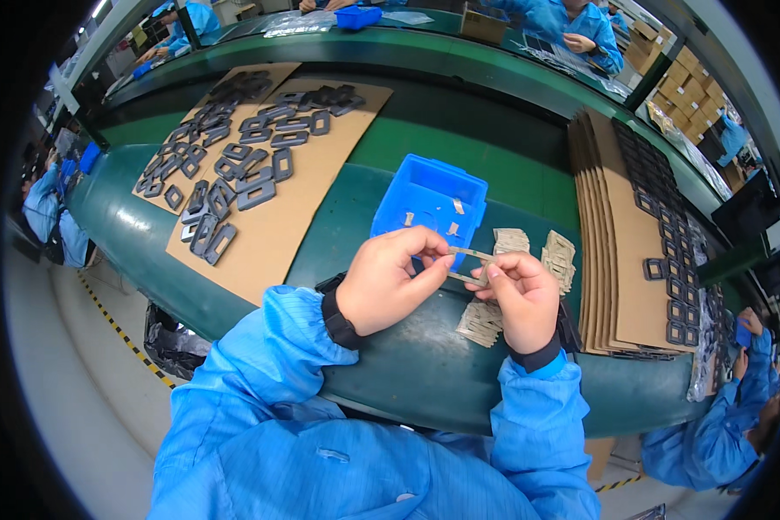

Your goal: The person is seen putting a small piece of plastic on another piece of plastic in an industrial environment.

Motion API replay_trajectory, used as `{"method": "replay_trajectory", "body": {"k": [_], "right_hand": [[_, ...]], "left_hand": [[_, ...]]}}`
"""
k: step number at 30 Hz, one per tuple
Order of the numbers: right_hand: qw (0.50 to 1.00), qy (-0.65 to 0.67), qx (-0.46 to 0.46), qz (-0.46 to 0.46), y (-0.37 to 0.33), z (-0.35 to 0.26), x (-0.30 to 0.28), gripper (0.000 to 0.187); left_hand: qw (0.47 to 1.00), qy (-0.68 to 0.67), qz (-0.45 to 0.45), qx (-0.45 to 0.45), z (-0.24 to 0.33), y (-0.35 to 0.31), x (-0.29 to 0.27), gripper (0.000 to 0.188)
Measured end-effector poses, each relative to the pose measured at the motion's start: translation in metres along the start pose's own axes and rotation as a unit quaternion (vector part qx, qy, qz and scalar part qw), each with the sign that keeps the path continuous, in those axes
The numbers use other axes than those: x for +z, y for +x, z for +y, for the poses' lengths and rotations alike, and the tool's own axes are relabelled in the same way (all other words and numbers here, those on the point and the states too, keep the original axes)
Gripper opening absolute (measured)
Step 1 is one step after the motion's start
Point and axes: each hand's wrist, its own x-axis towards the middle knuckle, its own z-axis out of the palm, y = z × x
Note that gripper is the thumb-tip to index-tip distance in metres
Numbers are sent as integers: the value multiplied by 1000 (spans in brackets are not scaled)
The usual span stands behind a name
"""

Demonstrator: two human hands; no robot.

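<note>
Over the green bench, in front of a blue bin, both my hands are raised close together. My left hand pinches one end of a thin, pale narrow strip piece between thumb and fingertips. The other end of it is in the closed fingers of my right hand. A second narrow edge runs below the first, and I cannot tell whether it is the same piece. Small pale pieces lie in the bin. Beside and under my right hand are stacks of thin beige pieces.
Cardboard sheets at the left carry many black rectangular frames. On the right, a stack of cardboard sheets bears rows of similar black frames. Beyond the bench, people in blue coats sit at a far table.
</note>
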Motion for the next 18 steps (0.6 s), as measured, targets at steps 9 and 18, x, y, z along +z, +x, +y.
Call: {"method": "replay_trajectory", "body": {"k": [9, 18], "right_hand": [[983, -154, -100, -20, -14, 10, -2, 11], [965, -225, -130, -16, 3, 53, -32, 8]], "left_hand": [[977, 89, -45, 186, -10, -5, 9, 12], [959, 125, -36, 253, -19, -4, 23, 9]]}}
